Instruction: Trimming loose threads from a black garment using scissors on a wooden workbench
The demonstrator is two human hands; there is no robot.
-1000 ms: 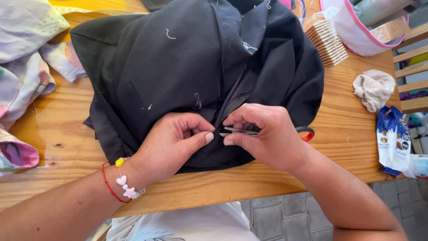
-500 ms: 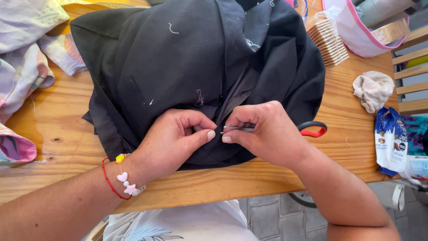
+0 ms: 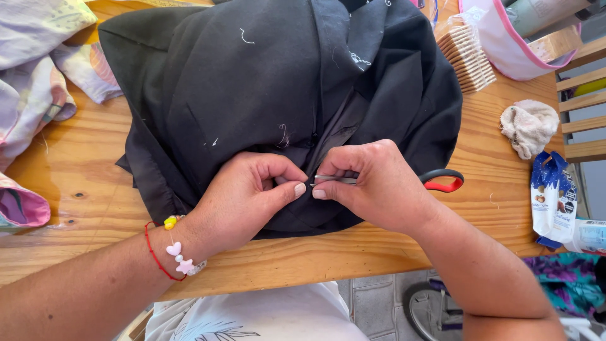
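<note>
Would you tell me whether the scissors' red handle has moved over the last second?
Yes. The red handle of the scissors slid right, out from behind the right hand, towards the snack packet.

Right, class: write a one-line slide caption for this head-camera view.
Left hand pinches black garment while right hand works small scissors at it on a wooden table.

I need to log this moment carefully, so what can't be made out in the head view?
- Scissors: blades mostly hidden inside the right hand; only a metal sliver and handle loop show.
- Black garment: the spot pinched by the left hand is covered by fingers.
- Pink-rimmed bag: cut off by the top edge.
</note>
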